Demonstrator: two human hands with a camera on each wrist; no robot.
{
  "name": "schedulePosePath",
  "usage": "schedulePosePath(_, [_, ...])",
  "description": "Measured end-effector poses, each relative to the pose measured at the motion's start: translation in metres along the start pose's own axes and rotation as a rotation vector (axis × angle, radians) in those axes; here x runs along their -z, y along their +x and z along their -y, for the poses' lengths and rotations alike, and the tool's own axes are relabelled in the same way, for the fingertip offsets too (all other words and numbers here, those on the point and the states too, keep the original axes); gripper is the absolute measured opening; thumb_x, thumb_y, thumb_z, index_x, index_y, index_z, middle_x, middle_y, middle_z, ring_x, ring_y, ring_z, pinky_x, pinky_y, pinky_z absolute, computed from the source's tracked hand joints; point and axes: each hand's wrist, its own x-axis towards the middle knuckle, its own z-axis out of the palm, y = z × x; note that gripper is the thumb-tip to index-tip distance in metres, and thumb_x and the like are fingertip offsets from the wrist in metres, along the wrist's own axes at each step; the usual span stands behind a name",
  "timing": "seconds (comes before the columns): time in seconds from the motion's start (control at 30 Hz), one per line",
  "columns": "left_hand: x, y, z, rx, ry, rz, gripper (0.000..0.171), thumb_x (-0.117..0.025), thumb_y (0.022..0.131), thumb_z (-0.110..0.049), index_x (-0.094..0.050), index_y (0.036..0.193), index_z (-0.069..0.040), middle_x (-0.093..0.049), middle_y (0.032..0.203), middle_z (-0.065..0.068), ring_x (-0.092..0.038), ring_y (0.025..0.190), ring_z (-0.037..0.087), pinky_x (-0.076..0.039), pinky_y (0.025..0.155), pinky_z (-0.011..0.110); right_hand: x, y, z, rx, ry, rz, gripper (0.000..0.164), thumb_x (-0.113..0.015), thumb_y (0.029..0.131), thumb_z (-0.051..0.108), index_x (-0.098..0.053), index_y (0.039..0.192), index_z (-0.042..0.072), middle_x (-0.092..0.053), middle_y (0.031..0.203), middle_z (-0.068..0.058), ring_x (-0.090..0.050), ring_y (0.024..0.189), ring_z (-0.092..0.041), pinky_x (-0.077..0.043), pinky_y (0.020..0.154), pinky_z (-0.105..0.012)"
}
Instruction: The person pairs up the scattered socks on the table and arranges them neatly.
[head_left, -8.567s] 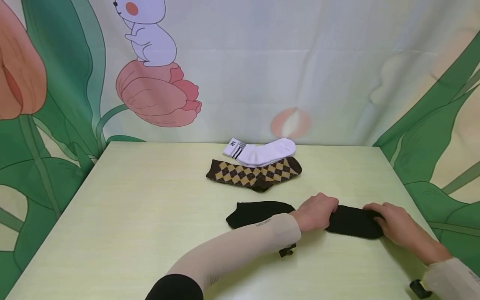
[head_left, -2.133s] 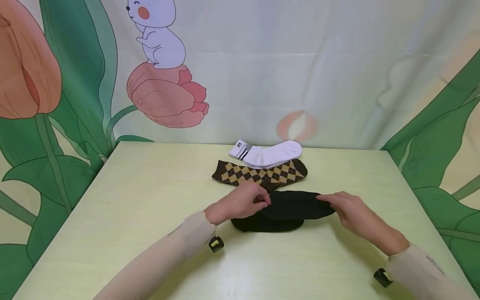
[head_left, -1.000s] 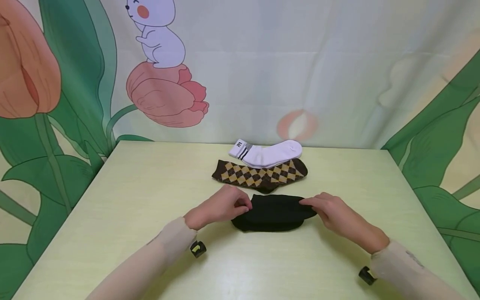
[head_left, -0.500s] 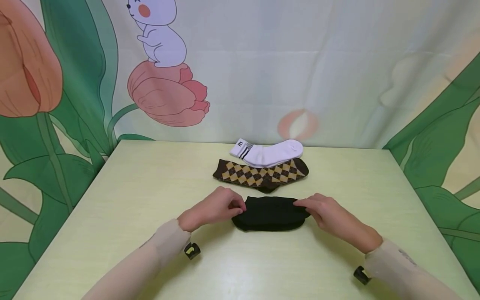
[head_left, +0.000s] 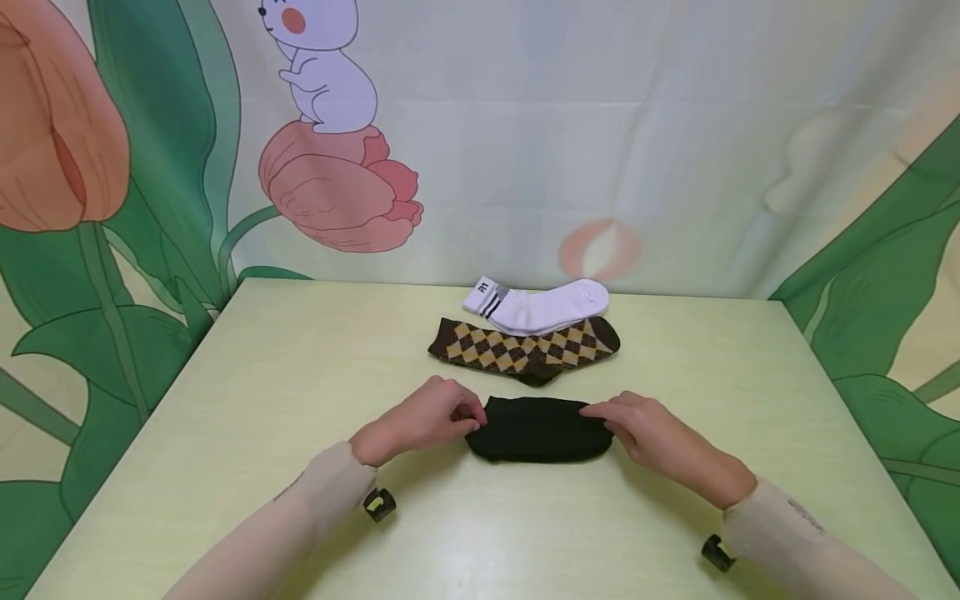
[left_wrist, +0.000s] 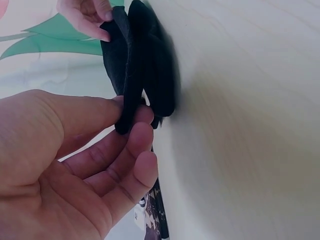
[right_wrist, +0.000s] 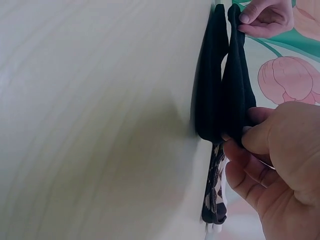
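Observation:
My left hand [head_left: 426, 419] pinches one end of a black sock [head_left: 534, 415] between thumb and fingertips. At the sock's other end, my right hand [head_left: 662, 435] pinches it too, thumb against fingers. Both wrist views show this sock stretched between the hands, just above a second black sock [right_wrist: 207, 100] that lies on the table. A gap between the two black layers shows in the right wrist view. From the head view the upper sock covers most of the lower one, whose front edge remains visible.
Behind the black socks lies a brown sock with yellow diamonds [head_left: 495, 348]. A white sock with black stripes [head_left: 558, 307] partly touches it at the back of the pale table [head_left: 300, 350]. A printed cloth [head_left: 487, 167] hangs behind the table.
Over the last two seconds both hands have carried the upper black sock leftward and lined it up over the lower one. Earlier, the black socks lay spread out lengthwise, farther right.

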Motion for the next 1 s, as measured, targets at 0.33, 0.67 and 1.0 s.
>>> schedulePosePath(0.33, [-0.001, -0.002, 0.001, 0.009, 0.001, 0.006, 0.010, -0.070, 0.095, -0.006, -0.079, 0.096, -0.010, -0.076, 0.088, -0.004, -0.064, 0.076, 0.005, -0.052, 0.074, 0.025, -0.004, 0.001, 0.001, 0.005, 0.008, 0.002, 0.038, -0.071, 0.091, -0.008, -0.070, 0.127, 0.006, -0.072, 0.111, -0.007, -0.068, 0.100, -0.021, -0.058, 0.084, -0.037])
schedulePosePath(0.67, [-0.004, -0.003, 0.004, 0.012, -0.020, 0.007, 0.010, -0.070, 0.095, -0.004, -0.079, 0.094, -0.009, -0.075, 0.087, -0.005, -0.065, 0.079, 0.005, -0.052, 0.074, 0.025, -0.008, 0.001, -0.001, 0.009, -0.003, 0.009, 0.037, -0.071, 0.092, -0.007, -0.069, 0.127, 0.006, -0.072, 0.113, -0.007, -0.068, 0.102, -0.020, -0.057, 0.086, -0.037])
schedulePosePath(1.0, [-0.006, -0.003, 0.005, 0.001, -0.021, 0.020, 0.008, -0.072, 0.094, -0.005, -0.079, 0.096, -0.008, -0.075, 0.089, -0.004, -0.063, 0.079, 0.006, -0.052, 0.077, 0.027, -0.011, 0.001, -0.002, 0.001, -0.007, 0.018, 0.037, -0.071, 0.092, -0.006, -0.069, 0.127, 0.006, -0.072, 0.114, -0.006, -0.068, 0.104, -0.021, -0.057, 0.088, -0.038])
